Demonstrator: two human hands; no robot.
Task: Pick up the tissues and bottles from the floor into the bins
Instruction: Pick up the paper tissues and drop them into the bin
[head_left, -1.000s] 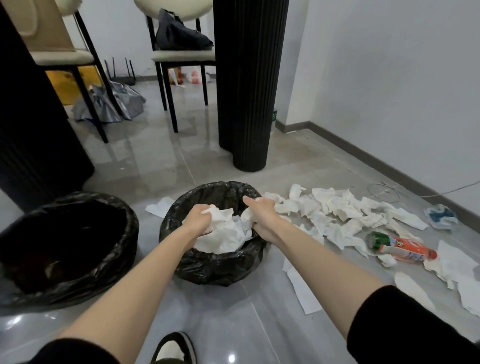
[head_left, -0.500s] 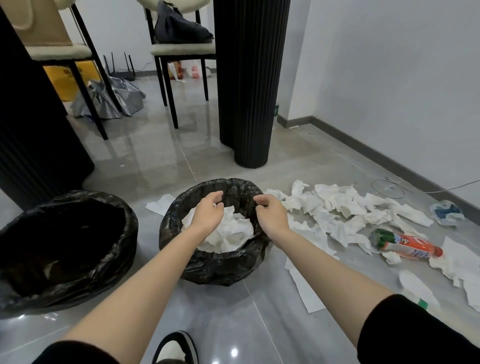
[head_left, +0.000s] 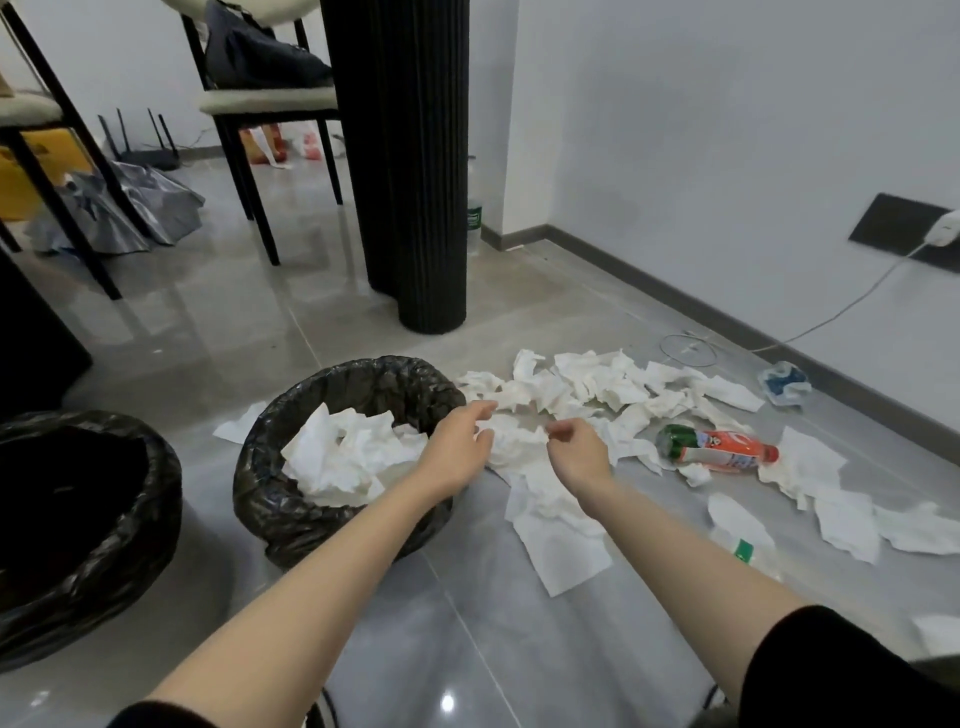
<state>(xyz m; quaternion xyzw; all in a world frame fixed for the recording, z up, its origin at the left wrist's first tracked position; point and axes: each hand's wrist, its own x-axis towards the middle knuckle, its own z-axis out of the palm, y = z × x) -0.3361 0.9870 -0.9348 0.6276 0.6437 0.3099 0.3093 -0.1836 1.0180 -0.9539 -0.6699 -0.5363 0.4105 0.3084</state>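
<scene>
A bin lined with a black bag (head_left: 291, 519) stands in the middle of the floor, with crumpled white tissues (head_left: 348, 457) inside. A second black-lined bin (head_left: 135, 545) is at the left. Many white tissues (head_left: 613, 389) lie scattered on the grey floor to the right of the middle bin. A bottle with an orange label and green end (head_left: 719, 449) lies among them. A clear bottle with a green cap (head_left: 745, 551) lies nearer me. My left hand (head_left: 457, 441) and my right hand (head_left: 576, 452) hover empty, fingers loosely spread, just right of the bin above the nearest tissues.
A black fluted column (head_left: 410, 171) rises behind the bin. Chairs with black legs (head_left: 260, 171) stand at the back left, and a folded grey umbrella (head_left: 119, 208) lies there. A white cable (head_left: 841, 317) runs from a wall socket to the floor along the right wall.
Both hands let go of the tissues into the middle bin and moved right, out over the tissues on the floor. The view has turned to the right.
</scene>
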